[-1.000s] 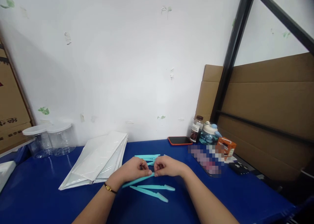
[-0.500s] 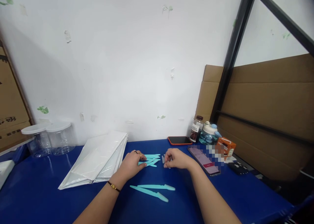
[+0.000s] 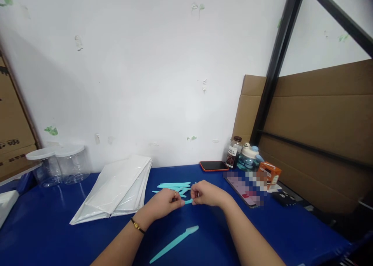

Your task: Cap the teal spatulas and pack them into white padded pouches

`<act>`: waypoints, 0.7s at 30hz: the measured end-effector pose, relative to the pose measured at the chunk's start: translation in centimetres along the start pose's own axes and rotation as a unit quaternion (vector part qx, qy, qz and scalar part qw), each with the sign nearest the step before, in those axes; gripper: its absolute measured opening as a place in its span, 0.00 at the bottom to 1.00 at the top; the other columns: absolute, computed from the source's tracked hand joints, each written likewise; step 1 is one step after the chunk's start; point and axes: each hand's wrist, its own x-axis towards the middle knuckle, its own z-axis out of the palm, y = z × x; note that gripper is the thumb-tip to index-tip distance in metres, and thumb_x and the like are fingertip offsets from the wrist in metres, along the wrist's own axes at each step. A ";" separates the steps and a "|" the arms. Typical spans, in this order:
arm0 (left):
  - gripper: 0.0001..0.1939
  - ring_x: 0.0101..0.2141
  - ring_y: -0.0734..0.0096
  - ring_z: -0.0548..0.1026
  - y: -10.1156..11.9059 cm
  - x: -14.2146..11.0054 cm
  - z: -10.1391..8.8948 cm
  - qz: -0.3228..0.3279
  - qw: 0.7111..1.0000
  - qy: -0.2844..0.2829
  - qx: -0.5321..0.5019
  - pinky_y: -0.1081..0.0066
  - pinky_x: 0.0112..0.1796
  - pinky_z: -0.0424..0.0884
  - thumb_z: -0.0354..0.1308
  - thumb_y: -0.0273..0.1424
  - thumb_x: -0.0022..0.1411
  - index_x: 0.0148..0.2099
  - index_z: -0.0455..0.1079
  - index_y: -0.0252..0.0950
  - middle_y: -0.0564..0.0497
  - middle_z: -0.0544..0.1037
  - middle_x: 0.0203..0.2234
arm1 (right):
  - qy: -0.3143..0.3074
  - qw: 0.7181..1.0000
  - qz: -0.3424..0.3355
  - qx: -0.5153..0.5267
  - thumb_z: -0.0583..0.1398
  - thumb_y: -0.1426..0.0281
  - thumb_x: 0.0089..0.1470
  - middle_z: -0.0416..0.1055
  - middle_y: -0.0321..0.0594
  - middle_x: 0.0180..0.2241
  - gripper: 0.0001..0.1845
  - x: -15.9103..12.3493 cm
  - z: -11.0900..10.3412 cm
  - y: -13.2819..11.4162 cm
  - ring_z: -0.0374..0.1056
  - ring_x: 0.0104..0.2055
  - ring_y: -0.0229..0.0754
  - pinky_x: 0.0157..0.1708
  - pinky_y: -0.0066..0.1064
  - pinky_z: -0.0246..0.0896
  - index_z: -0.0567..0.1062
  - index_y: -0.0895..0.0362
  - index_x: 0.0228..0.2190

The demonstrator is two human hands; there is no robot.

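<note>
Between my two hands, just above the blue table, is a turquoise eyebrow razor (image 3: 188,201); only a short stretch of it shows. My left hand (image 3: 165,203) pinches it from the left with thumb and fingers. My right hand (image 3: 206,194) is closed on its right end, where the fingers hide any cap. Behind my hands lies a pile of several turquoise eyebrow razors (image 3: 174,185), partly covered by the left hand. Nearer to me a single eyebrow razor (image 3: 174,243) lies slantwise, its pale blade end toward the upper right.
White plastic mailing bags (image 3: 116,184) lie left on the blue table (image 3: 227,235), with clear lidded jars (image 3: 72,165) behind. At right are an orange-edged phone (image 3: 214,166), another phone (image 3: 241,188), a brown-capped bottle (image 3: 233,152), a water bottle (image 3: 248,158) and an orange box (image 3: 269,172).
My left hand set a razor on the pile while my right reached small clear pieces beside it. One of two front razors was then picked up; the other now lies at a steeper slant.
</note>
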 end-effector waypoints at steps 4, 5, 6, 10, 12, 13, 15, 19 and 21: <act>0.13 0.25 0.75 0.67 -0.7 0.1 -0.9 0.003 0.997 0.044 0.063 0.75 0.26 0.54 0.50 0.39 0.57 0.31 0.71 0.38 0.54 0.73 0.23 | 0.033 0.999 0.020 0.033 0.62 0.73 0.42 0.71 0.34 0.24 0.05 -0.4 -0.9 1.3 0.64 0.25 0.33 0.22 0.21 0.52 0.74 0.59 0.27; 0.12 0.27 0.73 0.68 -1.0 0.1 -1.2 -0.006 0.995 0.061 0.082 0.75 0.27 0.55 0.50 0.39 0.57 0.31 0.72 0.38 0.53 0.74 0.25 | 0.046 0.998 0.036 0.039 0.61 0.75 0.42 0.72 0.35 0.24 0.04 -0.5 -1.1 1.8 0.65 0.25 0.34 0.23 0.21 0.53 0.74 0.59 0.26; 0.12 0.29 0.72 0.69 -1.3 0.1 -1.4 -0.019 0.992 0.073 0.096 0.74 0.29 0.56 0.50 0.38 0.57 0.31 0.72 0.39 0.52 0.75 0.27 | 0.061 0.996 0.055 0.042 0.60 0.76 0.42 0.72 0.35 0.24 0.04 -0.6 -1.3 2.2 0.65 0.25 0.34 0.23 0.21 0.53 0.74 0.60 0.26; 0.10 0.35 0.68 0.71 -1.5 -0.1 -1.9 -0.064 0.984 0.116 0.118 0.73 0.34 0.59 0.52 0.36 0.55 0.35 0.72 0.40 0.51 0.76 0.32 | 0.115 0.988 0.100 0.032 0.61 0.75 0.42 0.74 0.38 0.26 0.05 -1.0 -2.1 3.0 0.66 0.27 0.35 0.24 0.21 0.55 0.74 0.60 0.27; 0.10 0.37 0.68 0.71 -0.8 -0.4 -1.9 -0.062 0.985 0.128 0.101 0.73 0.35 0.60 0.54 0.37 0.53 0.35 0.72 0.40 0.51 0.75 0.33 | 0.111 0.990 0.076 0.041 0.63 0.71 0.41 0.73 0.38 0.27 0.07 -1.2 -2.3 2.3 0.66 0.27 0.35 0.25 0.22 0.56 0.75 0.60 0.28; 0.11 0.36 0.69 0.71 -0.3 -0.6 -1.9 -0.058 0.988 0.116 0.083 0.74 0.34 0.61 0.55 0.39 0.52 0.35 0.72 0.40 0.52 0.75 0.33 | 0.084 0.993 0.055 0.055 0.63 0.68 0.41 0.73 0.37 0.26 0.09 -1.3 -2.3 1.8 0.65 0.27 0.35 0.25 0.21 0.56 0.75 0.60 0.28; 0.14 0.30 0.72 0.71 0.9 -1.2 -1.8 -0.052 0.997 0.046 0.039 0.75 0.29 0.60 0.56 0.43 0.50 0.33 0.72 0.39 0.53 0.75 0.29 | -0.012 0.997 0.011 0.081 0.65 0.63 0.40 0.71 0.35 0.24 0.13 -1.5 -2.0 0.3 0.64 0.25 0.34 0.23 0.21 0.55 0.76 0.60 0.28; 0.18 0.22 0.75 0.68 3.2 -2.6 -1.4 -0.040 0.994 -0.097 0.028 0.75 0.21 0.55 0.64 0.46 0.38 0.30 0.73 0.41 0.57 0.75 0.23 | -0.154 0.987 -0.039 0.028 0.69 0.62 0.30 0.69 0.30 0.22 0.18 -1.0 -0.3 -2.3 0.63 0.22 0.32 0.20 0.20 0.52 0.76 0.57 0.27; 0.15 0.21 0.75 0.68 4.1 -2.9 -1.1 -0.044 0.991 -0.114 0.058 0.75 0.21 0.54 0.65 0.43 0.36 0.28 0.74 0.42 0.57 0.76 0.22 | -0.178 0.983 -0.050 -0.001 0.68 0.63 0.31 0.69 0.29 0.22 0.17 -0.5 0.6 -2.7 0.63 0.22 0.32 0.20 0.20 0.52 0.76 0.56 0.27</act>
